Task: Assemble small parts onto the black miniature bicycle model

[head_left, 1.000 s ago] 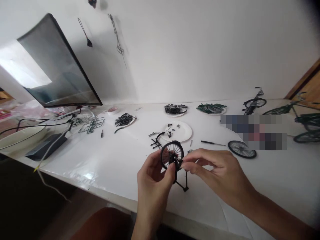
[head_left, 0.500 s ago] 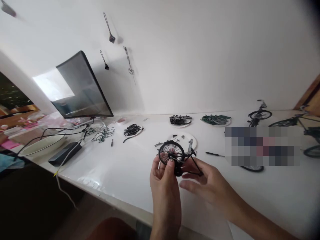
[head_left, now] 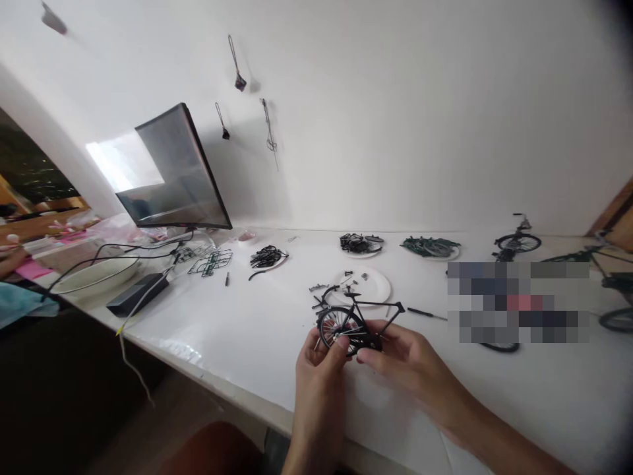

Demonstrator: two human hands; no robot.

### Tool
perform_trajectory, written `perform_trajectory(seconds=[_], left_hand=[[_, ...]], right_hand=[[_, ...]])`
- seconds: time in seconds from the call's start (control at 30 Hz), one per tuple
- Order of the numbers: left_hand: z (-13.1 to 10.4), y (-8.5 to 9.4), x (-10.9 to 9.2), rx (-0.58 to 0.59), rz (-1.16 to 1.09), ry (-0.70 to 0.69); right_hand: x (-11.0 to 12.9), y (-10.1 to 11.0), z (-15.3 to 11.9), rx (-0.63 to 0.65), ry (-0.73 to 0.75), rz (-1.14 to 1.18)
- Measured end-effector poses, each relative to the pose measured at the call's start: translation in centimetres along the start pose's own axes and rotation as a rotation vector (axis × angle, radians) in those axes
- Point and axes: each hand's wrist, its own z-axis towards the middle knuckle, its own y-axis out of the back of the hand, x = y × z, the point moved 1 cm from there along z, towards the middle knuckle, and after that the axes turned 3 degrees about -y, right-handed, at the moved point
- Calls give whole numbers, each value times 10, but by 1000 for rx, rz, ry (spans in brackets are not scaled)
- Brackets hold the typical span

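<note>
A black model bicycle frame point(head_left: 378, 303) with a single spoked rear wheel is held up between both hands above the white table. My left hand point(head_left: 324, 363) is closed on the wheel, its thumb at the hub. My right hand point(head_left: 403, 356) grips the lower part of the frame, thumb and fingers near the pedal area; some fingers are hidden behind it. The saddle is on top and the bare front end points right. Just behind is a white plate point(head_left: 378, 284) with small metal parts, and loose black pieces point(head_left: 321, 298) lie by its left rim.
A screwdriver point(head_left: 425, 313) lies right of the plate. Along the back stand plates of black parts point(head_left: 356, 244) and green parts point(head_left: 429, 247). More black parts point(head_left: 267, 256), wire racks point(head_left: 211, 262) and a monitor point(head_left: 178, 171) are left. A model bicycle point(head_left: 517, 243) stands right, partly behind pixelation.
The bicycle frame has turned from tilted to nearly level, saddle up. My right hand has closed in on its lower part. The camera view has shifted slightly.
</note>
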Motion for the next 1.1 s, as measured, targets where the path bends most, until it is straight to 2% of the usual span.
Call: perform_trajectory(seconds=[0.17,0.33,0.4,0.5,0.57,0.67,0.73,0.8,0.87,0.93,1.03,1.1], left_hand=[[-6,-9,1,0,85,-123],[-4,-3,-3,90,259,-220],[-6,3,-9,97,434,-367],[-11,7,-24,105,776,-689],[-14,5,-34,218,1025,-892],[-12,-3,-41,497,1359,-1043],[-8,-7,-39,575,1478,-1072],[-5,-9,-37,571,1494,-1085],[-4,-10,-35,533,1403,-1056],[-3,-8,-36,456,1214,-955],[-1,0,-39,262,920,-691],[1,7,-42,161,835,-583]], right_hand=[[1,2,-2,-10,49,-133],[2,5,-1,-30,61,-249],[4,5,-3,-55,111,-324],[8,7,-3,-106,188,-417],[8,8,-3,-129,242,-470],[7,10,-1,-130,334,-543],[6,12,0,-130,384,-580],[4,12,1,-135,417,-596],[3,12,0,-132,407,-577],[3,11,-1,-104,349,-523],[2,10,-2,-59,198,-407],[2,9,-2,-53,78,-329]])
